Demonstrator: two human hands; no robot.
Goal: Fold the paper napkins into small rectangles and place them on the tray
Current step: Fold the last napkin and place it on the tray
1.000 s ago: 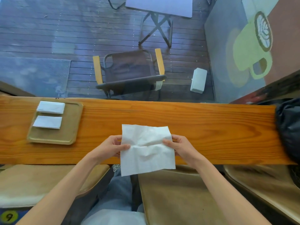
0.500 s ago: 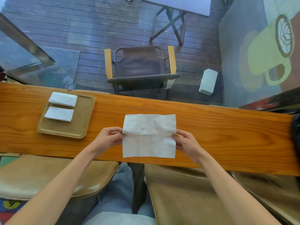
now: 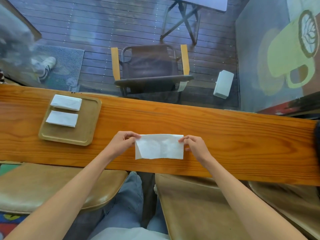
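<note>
1. My left hand (image 3: pixel 121 142) pinches the top left corner of the white paper napkin (image 3: pixel 159 146); my right hand (image 3: pixel 194 146) pinches the top right corner. Both grips are clamped on the napkin.
2. The napkin lies on the long orange-brown wooden tabletop (image 3: pixel 225 135), folded in half into a wide strip, near the front edge and straight ahead of me. The lower left flap looks slightly skewed, so the edges are not quite lined up.
3. Long axis runs left to right, from one hand to the other. My guess is the next fold goes across it: one short end carried over to meet the other.
4. The tan rectangular wooden tray (image 3: pixel 83 129) sits off to the left of the napkin, well apart from it, so the left hand is the nearer one for the drop.
5. Two folded white napkin rectangles (image 3: pixel 65 102) (image 3: pixel 62 118) already lie on the tray's left part, one behind the other; the right part is bare.
</note>
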